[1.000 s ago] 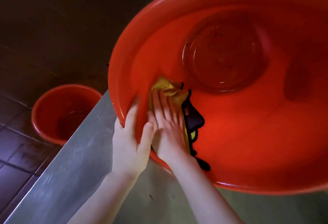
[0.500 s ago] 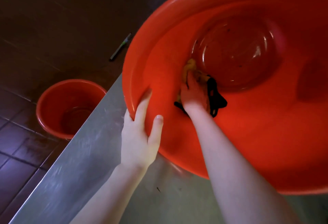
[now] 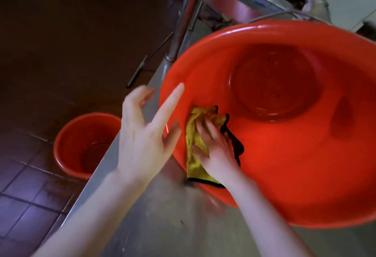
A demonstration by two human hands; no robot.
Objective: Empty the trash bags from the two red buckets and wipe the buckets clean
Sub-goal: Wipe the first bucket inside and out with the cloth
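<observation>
Left hand [image 3: 140,140] has come off the rim of the tilted red bucket [image 3: 284,165]. Its fingers are now released and spread, holding nothing; motion blur hides whether the thumb touches the rim. Right hand [image 3: 215,153] has drawn the yellow cloth [image 3: 194,134] back from near the base to the near wall. Its fingers lie flat, pressing the cloth, whose lower edge hangs over the rim below the wrist.

Judgement: wiping continues, and the bucket on the steel table [image 3: 162,226] is momentarily unsteadied.

The second red bucket [image 3: 67,140] stands on the floor, left of the left-hand fingers, with no bag visible inside.

No brand, label or writing is legible.
</observation>
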